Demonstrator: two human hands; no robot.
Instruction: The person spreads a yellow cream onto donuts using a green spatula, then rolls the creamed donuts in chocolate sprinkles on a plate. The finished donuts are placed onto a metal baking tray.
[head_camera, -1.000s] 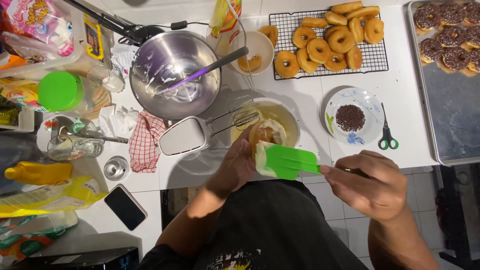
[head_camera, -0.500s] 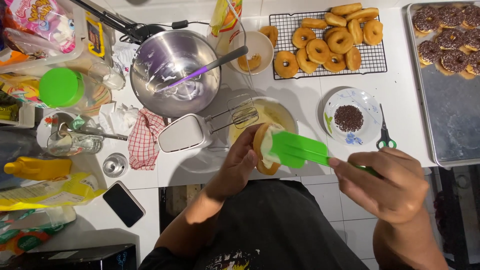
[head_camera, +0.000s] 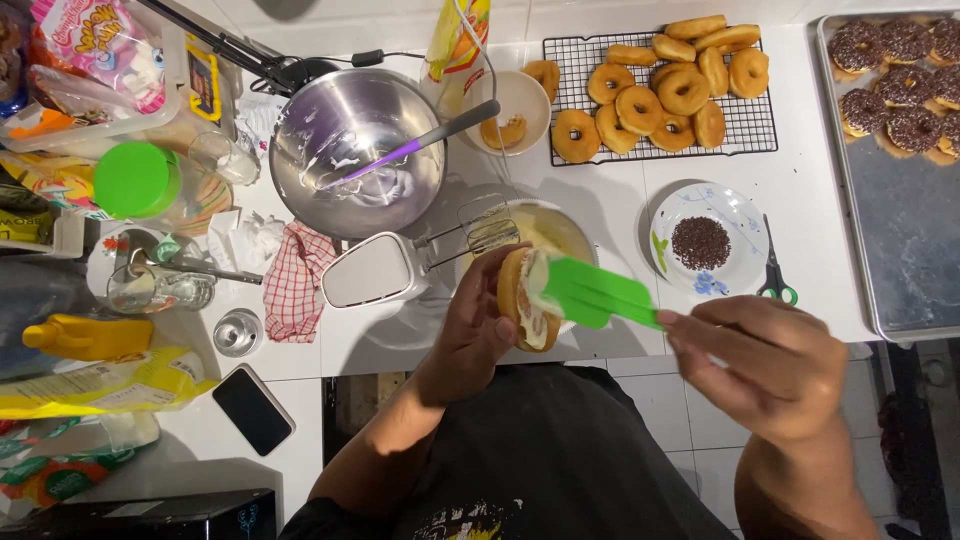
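Doughnut (head_camera: 522, 300), split or thickly coated with pale cream on its face, sits tilted on edge in the left hand (head_camera: 470, 335), whose fingers curl closed around its left side and underside, holding it above the table edge just in front of a bowl of yellowish cream (head_camera: 560, 232). Left of the hand lie a red-checked cloth (head_camera: 298, 280) and a white hand mixer (head_camera: 385, 268), its beaters resting on the bowl's rim; behind them stands a steel mixing bowl (head_camera: 355, 150) with a purple-handled spatula in it. Moving right, a green silicone spatula (head_camera: 595, 293) has its blade tip touching the cream on the doughnut, and the right hand (head_camera: 775, 365) is closed firmly around its handle, which the fingers hide. Beyond that hand are a small plate of chocolate sprinkles (head_camera: 735, 225), green-handled scissors (head_camera: 775, 275), a wire rack of plain doughnuts (head_camera: 660, 85) and, at the far right, a metal tray of chocolate-topped doughnuts (head_camera: 900, 200). The doughnut is held past the counter's edge, over the person's dark shirt, so cream pushed off by too heavy a stroke would likely drop onto clothing or floor. Pressing hard against the soft ring could also tear it or squeeze it out of the left fingers, and the mixer looks loosely perched near the left wrist, so a nudge might tip it.
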